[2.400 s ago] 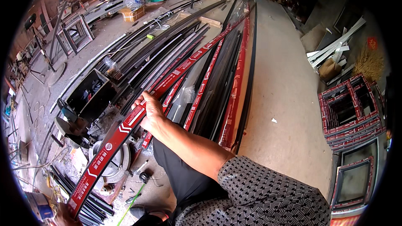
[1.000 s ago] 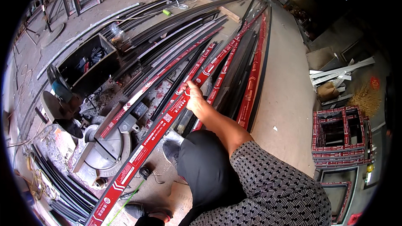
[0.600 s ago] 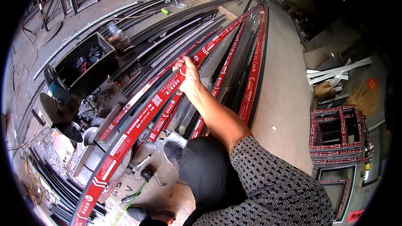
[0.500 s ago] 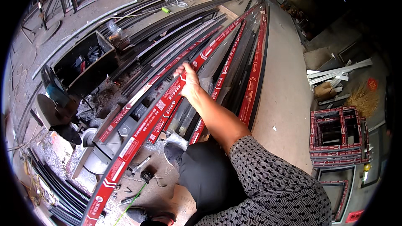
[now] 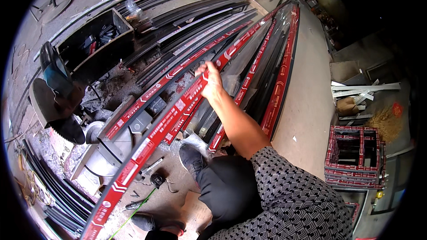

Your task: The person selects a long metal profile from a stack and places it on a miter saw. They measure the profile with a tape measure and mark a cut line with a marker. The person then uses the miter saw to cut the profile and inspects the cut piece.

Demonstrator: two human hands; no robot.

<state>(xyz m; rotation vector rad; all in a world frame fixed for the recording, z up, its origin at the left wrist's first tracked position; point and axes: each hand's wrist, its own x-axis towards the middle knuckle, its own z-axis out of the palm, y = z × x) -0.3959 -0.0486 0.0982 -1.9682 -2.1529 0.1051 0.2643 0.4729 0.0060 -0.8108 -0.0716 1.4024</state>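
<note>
Red along its face, our long profile point(image 5: 162, 126) slants past the right edge of a round saw base point(image 5: 101, 163). Our right hand point(image 5: 211, 81) curls closed round it; our left hand lies outside our view, its grip unknown. Farther off, dark offcuts point(image 5: 106, 34) line the near edge of a box point(image 5: 109, 57).

along the long red strip point(image 5: 155, 136) in the foreground run white chinese characters point(image 5: 101, 213), a round white emblem point(image 5: 106, 204), white chevrons point(image 5: 119, 188), pale label blocks point(image 5: 128, 174) filled with fine print, and a square code point(image 5: 180, 105). similar white lettering and a second square code point(image 5: 120, 123) mark the red strip over the saw base point(image 5: 147, 96). on the stacked red-wrapped frames point(image 5: 354, 167), the white markings are too small to make out.
</note>
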